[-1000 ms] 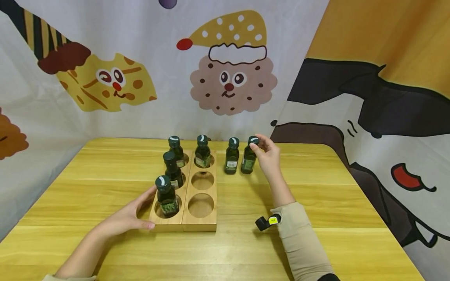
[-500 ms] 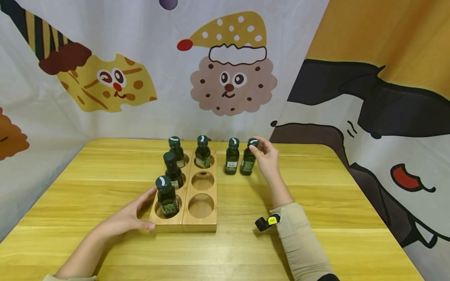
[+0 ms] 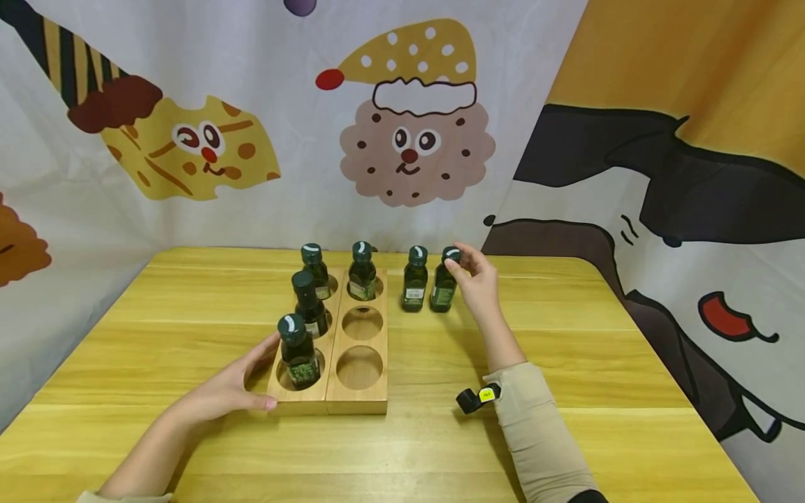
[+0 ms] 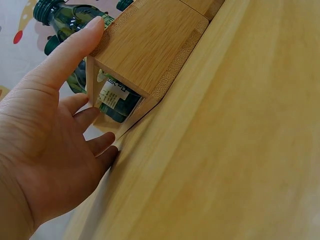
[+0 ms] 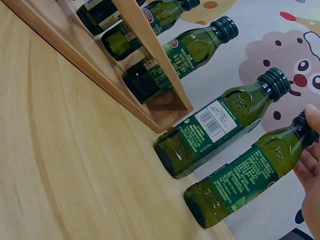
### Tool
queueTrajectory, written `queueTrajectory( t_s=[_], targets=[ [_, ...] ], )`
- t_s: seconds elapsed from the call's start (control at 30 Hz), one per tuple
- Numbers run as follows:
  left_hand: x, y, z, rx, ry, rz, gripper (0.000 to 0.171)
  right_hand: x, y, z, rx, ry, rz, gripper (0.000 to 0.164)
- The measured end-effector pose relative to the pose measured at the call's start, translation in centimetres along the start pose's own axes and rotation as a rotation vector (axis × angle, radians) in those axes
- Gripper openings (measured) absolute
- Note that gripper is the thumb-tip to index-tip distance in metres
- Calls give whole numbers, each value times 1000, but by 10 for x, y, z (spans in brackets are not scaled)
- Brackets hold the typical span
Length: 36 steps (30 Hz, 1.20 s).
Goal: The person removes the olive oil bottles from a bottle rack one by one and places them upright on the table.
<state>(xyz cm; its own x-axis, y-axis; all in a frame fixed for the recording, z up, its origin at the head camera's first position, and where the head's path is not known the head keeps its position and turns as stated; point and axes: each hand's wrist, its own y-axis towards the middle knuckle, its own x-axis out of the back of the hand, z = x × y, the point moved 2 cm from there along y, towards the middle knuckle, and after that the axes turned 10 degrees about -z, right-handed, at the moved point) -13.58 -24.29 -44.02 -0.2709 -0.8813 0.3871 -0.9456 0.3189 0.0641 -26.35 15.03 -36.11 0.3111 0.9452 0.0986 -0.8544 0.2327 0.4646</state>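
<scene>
A wooden two-column rack bears several dark green glass bottles. Three, including the front bottle, stand in the left column; another bottle fills the back hole on the right. My left hand touches the rack's front-left corner, thumb at the front panel and fingers loosely spread along the side. My right hand pinches the cap of an olive-oil-like green bottle between thumb and fingers. That bottle stands on the table beside a second loose bottle with a white barcode label.
Two holes of the right column, such as the front hole, hold nothing. A black strap piece with a yellow tag hangs at the right sleeve. Behind the wooden table hangs a cartoon-printed curtain.
The bottle in my right hand has shifted slightly left, toward the other loose bottle, and looks a little more upright. My left hand and the rack stay as they were.
</scene>
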Motion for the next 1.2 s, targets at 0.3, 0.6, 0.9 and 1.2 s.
queueTrajectory(
  t_s=[0.3, 0.6, 0.9, 1.2],
  targets=[
    [0, 1, -3, -8, 20, -5, 106, 2, 0, 2, 47, 5, -17, 39],
    [1, 1, -2, -27, 47, -7, 106, 2, -1, 22, 270, 44, -75, 38],
    [2, 0, -1, -28, 24, -5, 106, -9, -7, 42, 333, 179, -77, 37],
    [0, -1, -4, -21, 37, -6, 106, -34, -31, 62, 414, 257, 84, 40]
  ],
)
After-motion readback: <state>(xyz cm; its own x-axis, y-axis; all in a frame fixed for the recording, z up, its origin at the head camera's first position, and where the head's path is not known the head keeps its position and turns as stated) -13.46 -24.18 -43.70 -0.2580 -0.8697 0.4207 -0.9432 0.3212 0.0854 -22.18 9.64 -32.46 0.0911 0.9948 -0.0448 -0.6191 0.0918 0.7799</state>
